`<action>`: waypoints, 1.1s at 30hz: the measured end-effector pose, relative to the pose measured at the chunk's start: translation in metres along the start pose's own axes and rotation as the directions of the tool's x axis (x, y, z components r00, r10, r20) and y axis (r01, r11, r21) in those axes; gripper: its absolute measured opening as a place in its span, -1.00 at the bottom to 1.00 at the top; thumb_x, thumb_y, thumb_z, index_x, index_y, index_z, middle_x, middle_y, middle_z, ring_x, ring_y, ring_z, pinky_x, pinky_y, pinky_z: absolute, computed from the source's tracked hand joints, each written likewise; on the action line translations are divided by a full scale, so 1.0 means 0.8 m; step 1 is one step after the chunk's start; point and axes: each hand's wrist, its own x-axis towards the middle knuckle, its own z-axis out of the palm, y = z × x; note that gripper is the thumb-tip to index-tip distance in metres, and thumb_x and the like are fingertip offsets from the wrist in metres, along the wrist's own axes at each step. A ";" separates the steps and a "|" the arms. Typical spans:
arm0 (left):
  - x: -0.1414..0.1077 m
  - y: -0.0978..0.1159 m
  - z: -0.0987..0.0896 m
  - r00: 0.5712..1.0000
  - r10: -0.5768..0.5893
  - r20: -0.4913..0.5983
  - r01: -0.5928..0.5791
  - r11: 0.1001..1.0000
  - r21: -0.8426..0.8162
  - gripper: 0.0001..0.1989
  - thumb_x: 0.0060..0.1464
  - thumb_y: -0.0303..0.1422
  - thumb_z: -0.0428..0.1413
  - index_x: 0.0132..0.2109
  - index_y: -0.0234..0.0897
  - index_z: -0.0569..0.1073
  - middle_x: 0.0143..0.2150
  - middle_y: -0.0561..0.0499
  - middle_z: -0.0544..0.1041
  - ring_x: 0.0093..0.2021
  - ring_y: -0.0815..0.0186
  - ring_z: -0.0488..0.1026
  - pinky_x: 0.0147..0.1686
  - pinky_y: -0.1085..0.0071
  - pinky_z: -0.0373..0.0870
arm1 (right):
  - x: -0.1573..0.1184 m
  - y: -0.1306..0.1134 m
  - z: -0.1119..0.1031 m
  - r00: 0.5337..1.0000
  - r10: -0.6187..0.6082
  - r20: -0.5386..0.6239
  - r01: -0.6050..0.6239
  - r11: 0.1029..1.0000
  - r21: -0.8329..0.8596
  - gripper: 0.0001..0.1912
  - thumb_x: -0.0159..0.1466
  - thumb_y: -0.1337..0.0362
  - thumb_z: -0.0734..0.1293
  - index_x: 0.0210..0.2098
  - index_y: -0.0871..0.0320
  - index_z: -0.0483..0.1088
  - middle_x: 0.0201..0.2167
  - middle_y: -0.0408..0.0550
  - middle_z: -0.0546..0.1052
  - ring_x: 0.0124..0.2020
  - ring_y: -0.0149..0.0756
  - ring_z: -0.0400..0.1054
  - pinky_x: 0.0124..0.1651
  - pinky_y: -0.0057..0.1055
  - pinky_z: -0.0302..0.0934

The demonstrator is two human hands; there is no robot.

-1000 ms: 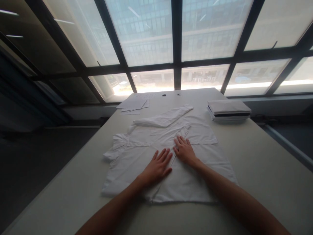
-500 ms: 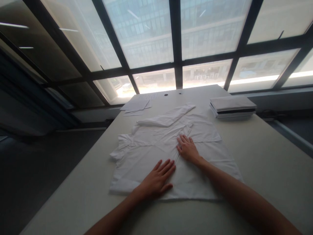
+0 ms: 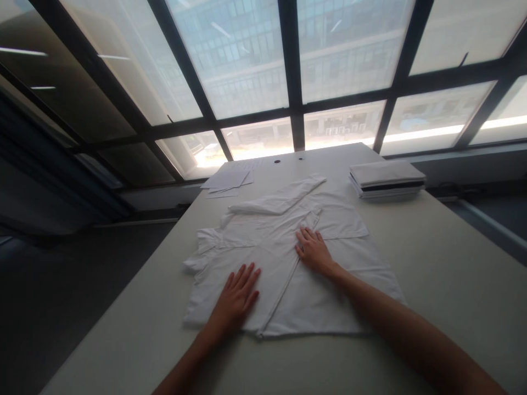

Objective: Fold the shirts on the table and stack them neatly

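Observation:
A white shirt (image 3: 329, 302) lies spread on the pale table (image 3: 453, 307), wrinkled around its collar and upper part. One sleeve lies folded across its far side, and crumpled cloth sticks out at its left edge. A slanting seam or edge runs from its middle down to the near hem. My left hand (image 3: 234, 296) rests flat on the near left part of the shirt, fingers spread. My right hand (image 3: 315, 251) lies palm down near the middle, beside the upper end of that edge, fingers apart. Neither hand grips the cloth.
Loose white papers (image 3: 228, 179) lie at the table's far left. A stack of folded cloth (image 3: 387, 174) with a dark layer sits at the far right. Two small dark round spots mark the table's far end, before large framed windows (image 3: 234, 60).
My left hand has slid left across the shirt, uncovering the slanting edge down to the near hem. My right hand stays in nearly the same place on the cloth.

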 end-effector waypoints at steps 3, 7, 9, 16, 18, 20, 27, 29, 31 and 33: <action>-0.019 -0.023 -0.001 0.999 -0.047 -0.007 0.047 0.998 0.031 -0.43 0.40 -0.10 -0.14 0.47 0.01 0.01 0.49 -0.01 0.06 0.48 0.10 -0.03 0.38 -0.03 0.02 | 0.000 0.000 0.001 1.000 -0.002 -0.012 0.002 1.000 0.004 -0.42 0.42 0.14 0.13 0.38 0.18 0.17 0.45 0.08 0.11 0.46 -0.11 -0.11 0.42 -0.04 -0.26; -0.038 -0.040 -0.003 0.996 -0.093 0.011 0.092 0.994 0.062 -0.43 0.40 -0.09 -0.14 0.47 0.06 -0.01 0.49 0.02 0.04 0.49 0.07 -0.06 0.37 -0.10 0.00 | 0.000 0.000 0.002 1.000 -0.003 -0.009 0.003 1.000 0.001 -0.41 0.42 0.14 0.13 0.38 0.19 0.17 0.45 0.08 0.10 0.46 -0.11 -0.11 0.42 -0.03 -0.26; -0.044 -0.044 -0.004 0.995 -0.100 0.016 0.099 0.993 0.066 -0.44 0.39 -0.08 -0.13 0.46 0.08 0.01 0.49 0.02 0.05 0.49 0.06 -0.06 0.36 -0.11 0.00 | 0.000 0.001 0.002 1.000 -0.005 -0.006 0.005 1.000 -0.003 -0.42 0.42 0.14 0.13 0.38 0.19 0.17 0.45 0.09 0.10 0.46 -0.11 -0.11 0.42 -0.03 -0.26; -0.048 -0.057 -0.006 0.990 -0.131 0.061 0.128 0.991 0.048 -0.41 0.37 -0.05 -0.11 0.46 0.07 0.02 0.49 -0.02 0.05 0.48 0.02 -0.04 0.35 -0.13 0.00 | 0.000 0.000 0.000 1.000 -0.002 -0.010 0.002 1.000 -0.002 -0.43 0.42 0.14 0.12 0.37 0.18 0.18 0.45 0.09 0.10 0.46 -0.10 -0.11 0.42 -0.04 -0.26; -0.038 -0.057 -0.012 0.982 -0.167 0.091 0.164 0.986 0.033 -0.40 0.34 -0.03 -0.09 0.45 0.05 0.07 0.48 -0.06 0.08 0.48 -0.02 -0.03 0.32 -0.20 0.03 | -0.001 -0.001 0.000 1.000 -0.002 -0.011 0.002 1.000 0.000 -0.43 0.42 0.14 0.13 0.37 0.18 0.19 0.45 0.09 0.10 0.46 -0.11 -0.11 0.42 -0.04 -0.25; -0.020 -0.052 -0.020 0.969 -0.228 0.097 0.228 0.974 0.015 -0.42 0.35 -0.06 -0.10 0.44 0.02 0.12 0.46 -0.09 0.13 0.46 -0.04 0.01 0.28 -0.28 0.04 | -0.001 -0.001 0.000 1.000 -0.003 -0.013 0.003 1.000 0.001 -0.43 0.42 0.15 0.13 0.37 0.18 0.19 0.45 0.10 0.10 0.46 -0.11 -0.11 0.42 -0.05 -0.26; 0.083 0.012 -0.035 0.985 -0.164 0.061 0.171 0.978 -0.118 -0.47 0.38 -0.17 -0.14 0.42 -0.11 0.17 0.45 -0.15 0.17 0.46 0.04 0.04 0.32 -0.27 -0.04 | -0.001 0.000 0.002 1.000 0.000 -0.009 0.000 1.000 0.004 -0.43 0.42 0.15 0.13 0.37 0.18 0.18 0.45 0.08 0.09 0.46 -0.11 -0.12 0.42 -0.04 -0.26; 0.112 0.032 -0.028 0.992 -0.098 0.079 0.106 0.988 -0.114 -0.45 0.37 -0.13 -0.11 0.43 -0.10 0.14 0.46 -0.16 0.13 0.47 0.01 0.00 0.32 -0.27 -0.04 | 0.000 0.000 0.002 1.000 0.002 -0.012 -0.002 1.000 0.002 -0.43 0.42 0.14 0.13 0.38 0.18 0.17 0.45 0.07 0.09 0.46 -0.12 -0.11 0.42 -0.04 -0.26; 0.136 0.047 -0.017 0.992 -0.081 0.099 0.091 0.991 -0.095 -0.42 0.36 -0.12 -0.09 0.44 -0.11 0.11 0.48 -0.18 0.07 0.48 -0.04 -0.04 0.31 -0.30 -0.04 | 0.000 0.000 0.003 1.000 0.002 -0.016 -0.002 1.000 -0.003 -0.42 0.42 0.14 0.13 0.38 0.17 0.17 0.45 0.08 0.09 0.46 -0.12 -0.11 0.42 -0.04 -0.26; 0.152 0.055 -0.005 0.992 -0.091 0.092 0.098 0.993 -0.070 -0.40 0.37 -0.12 -0.11 0.45 -0.16 0.08 0.50 -0.20 0.02 0.48 -0.07 -0.07 0.31 -0.31 -0.05 | 0.000 0.001 0.004 1.000 0.000 -0.015 0.000 1.000 -0.007 -0.42 0.42 0.14 0.13 0.38 0.17 0.17 0.45 0.08 0.09 0.46 -0.12 -0.12 0.42 -0.04 -0.26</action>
